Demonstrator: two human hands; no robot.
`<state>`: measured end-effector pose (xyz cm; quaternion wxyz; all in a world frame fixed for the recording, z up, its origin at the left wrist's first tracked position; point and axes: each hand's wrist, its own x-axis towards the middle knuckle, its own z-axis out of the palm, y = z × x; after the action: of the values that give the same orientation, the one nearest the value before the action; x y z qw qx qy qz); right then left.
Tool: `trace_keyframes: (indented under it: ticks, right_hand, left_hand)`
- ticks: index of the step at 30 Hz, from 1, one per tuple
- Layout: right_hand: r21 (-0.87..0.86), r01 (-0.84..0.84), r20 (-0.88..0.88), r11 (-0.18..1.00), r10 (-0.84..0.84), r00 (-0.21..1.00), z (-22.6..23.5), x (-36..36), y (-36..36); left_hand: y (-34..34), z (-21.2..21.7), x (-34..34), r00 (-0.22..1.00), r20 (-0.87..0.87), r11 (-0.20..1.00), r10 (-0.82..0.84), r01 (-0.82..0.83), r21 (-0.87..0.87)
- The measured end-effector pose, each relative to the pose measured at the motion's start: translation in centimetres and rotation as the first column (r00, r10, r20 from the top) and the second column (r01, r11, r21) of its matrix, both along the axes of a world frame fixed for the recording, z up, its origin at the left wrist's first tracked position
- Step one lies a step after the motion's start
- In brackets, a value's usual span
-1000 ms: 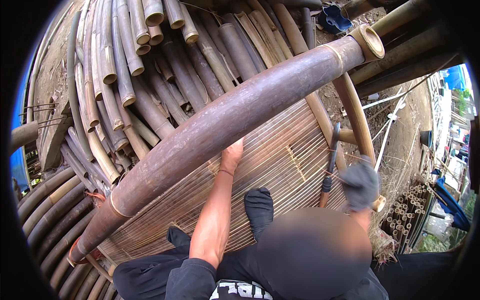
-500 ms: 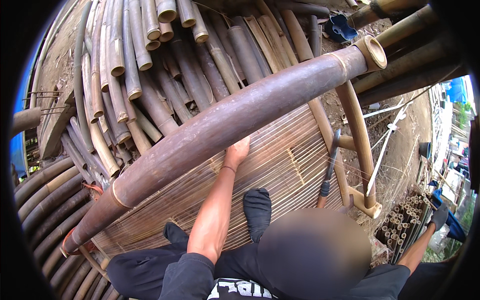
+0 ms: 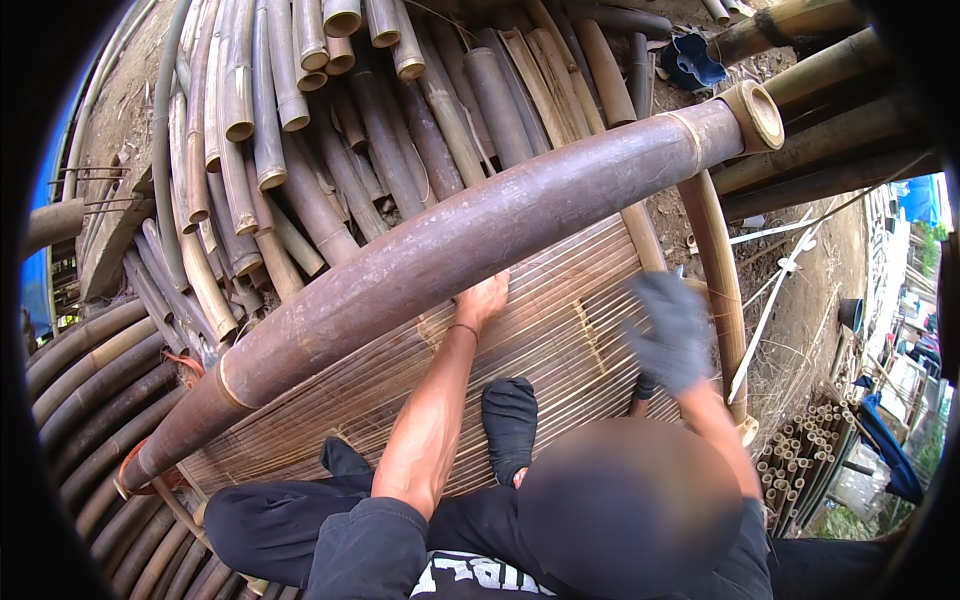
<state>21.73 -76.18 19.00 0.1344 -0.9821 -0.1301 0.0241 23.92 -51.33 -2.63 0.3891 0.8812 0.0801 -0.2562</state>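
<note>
Brown bamboo makes up the thick pole (image 3: 450, 250) slanting over the far edge of the slatted platform (image 3: 550, 325). My bare left hand (image 3: 485, 297) reaches its near side, fingers partly hidden; I can't tell how firmly they grip. My gloved right hand (image 3: 670, 330), blurred, is over a dark handle (image 3: 646, 385) near the platform's right edge; its hold is unclear. Cut bamboo (image 3: 270, 120) lies heaped beyond the far edge.

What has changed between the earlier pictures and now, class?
The gloved right hand, far out to the right half a second ago, has swung back left over the curved tool, largely hiding it; blur leaves its hold unclear. The left hand stays by the thick bamboo pole.
</note>
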Motion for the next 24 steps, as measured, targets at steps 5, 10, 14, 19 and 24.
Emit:
trace_keyframes:
  ticks: [5,10,14,19,24]
  right_hand:
    - [0.114,-0.084,0.109,0.990,0.071,0.991,-13.3,4.3,7.6]
    - [-0.129,-0.151,-0.065,0.980,0.144,0.987,-16.6,4.0,8.2]
    - [-0.130,-0.120,-0.409,0.984,0.057,0.911,-17.3,4.9,8.6]
    - [0.092,-0.257,-0.566,0.962,0.263,0.781,-17.2,6.0,5.4]
    - [0.319,0.333,-0.736,0.887,0.011,0.677,-6.5,7.9,7.3]
  left_hand:
    - [-0.8,2.2,0.5,0.993,0.057,0.994,-0.104,0.103,0.021]
    - [-0.3,3.3,0.4,0.990,-0.044,0.989,-0.137,0.139,0.041]
    - [-0.5,2.8,0.2,0.995,0.026,0.995,-0.099,0.099,0.022]
    - [-1.3,1.8,-0.1,0.987,0.134,0.996,-0.093,0.091,0.016]
    - [-1.0,0.2,-0.9,0.987,0.155,0.998,-0.029,0.037,-0.052]
